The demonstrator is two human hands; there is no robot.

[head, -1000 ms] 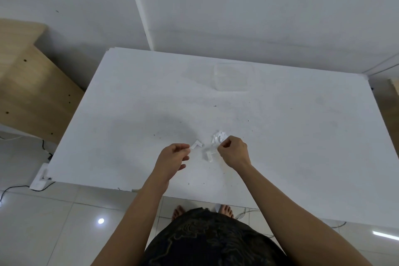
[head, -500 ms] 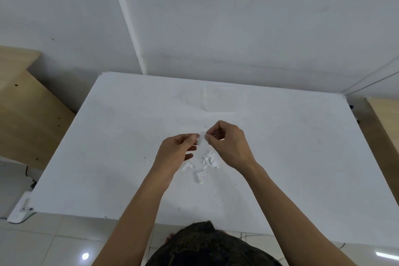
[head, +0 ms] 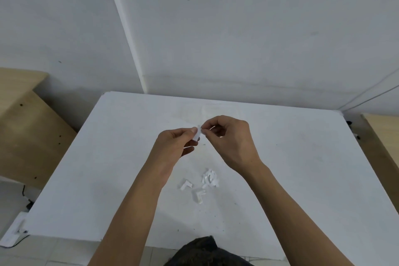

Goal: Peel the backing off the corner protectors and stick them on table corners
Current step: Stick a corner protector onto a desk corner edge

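1 corner protector (head: 197, 134) is pinched by left hand (head: 174, 147) and right hand (head: 233, 142).
It is held well apart from all table (head: 302, 179) edges and is seen farther from the loose protectors (head: 204, 183) than before.

Open tabletop (head: 108, 168) lies either side of the loose corner protectors (head: 200, 183) near the front edge. A wall (head: 237, 49) bounds the far side.

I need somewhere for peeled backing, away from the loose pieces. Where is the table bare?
The table is bare right of the right hand to its right edge, and left of the left hand to the left edge. It is crowded between the forearms, where loose corner protectors and a white pile lie, and where both hands pinch one protector.
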